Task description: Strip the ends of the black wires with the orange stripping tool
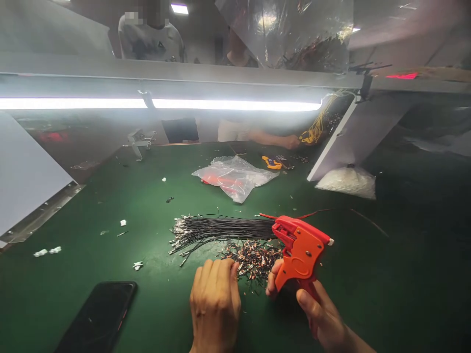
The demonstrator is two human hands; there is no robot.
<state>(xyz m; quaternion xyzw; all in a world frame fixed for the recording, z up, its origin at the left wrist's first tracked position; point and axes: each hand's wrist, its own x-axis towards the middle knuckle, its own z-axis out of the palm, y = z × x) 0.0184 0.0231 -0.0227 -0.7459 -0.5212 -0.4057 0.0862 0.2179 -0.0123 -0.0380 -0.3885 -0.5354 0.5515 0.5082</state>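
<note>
My right hand is wrapped round the handle of an orange pistol-shaped wire stripper, held upright over the green mat. My left hand rests knuckles-up on the mat with its fingers curled, fingertips at the edge of a pile of short stripped wire ends; what they pinch, if anything, is hidden. A bundle of black wires with metal terminals lies just beyond the pile, running left to right.
A black phone lies at the near left. A clear plastic bag holding red parts sits mid-table. Another person's hand handles yellow wires at the far side. A white bag lies right; white scraps dot the mat.
</note>
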